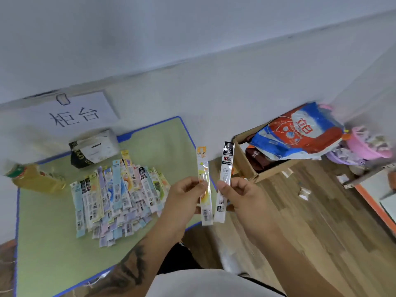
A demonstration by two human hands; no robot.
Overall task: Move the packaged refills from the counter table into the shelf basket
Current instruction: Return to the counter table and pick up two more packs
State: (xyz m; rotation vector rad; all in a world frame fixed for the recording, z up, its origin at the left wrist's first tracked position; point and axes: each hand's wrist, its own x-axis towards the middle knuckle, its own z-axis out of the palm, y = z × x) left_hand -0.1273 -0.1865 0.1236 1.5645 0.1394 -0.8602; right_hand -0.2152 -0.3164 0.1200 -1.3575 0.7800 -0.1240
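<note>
At the centre of the frame the left hand [182,198] pinches a long, flat, glossy plastic packet with a yellow-and-orange print, the yellow refill packet [204,187], and the right hand [242,196] grips a similar slim strip with a black header, the black-topped refill packet [225,181]. Both packets stand nearly upright, just beside each other, above the right edge of the worktop [47,254], whose green woven-looking mat has a blue border. Left of centre on the mat lies a fanned heap of refill packets [115,200], pastel and overlapping; their print is too blurred to read. Behind it sits a crumpled black-and-white pouch [92,151] and, at the left edge, a yellowish bottle [36,179], smeared by blur. At the right, an open cardboard box [246,166] holds a shiny red, white and blue bag [300,133]. The shelf basket cannot be made out.
</note>
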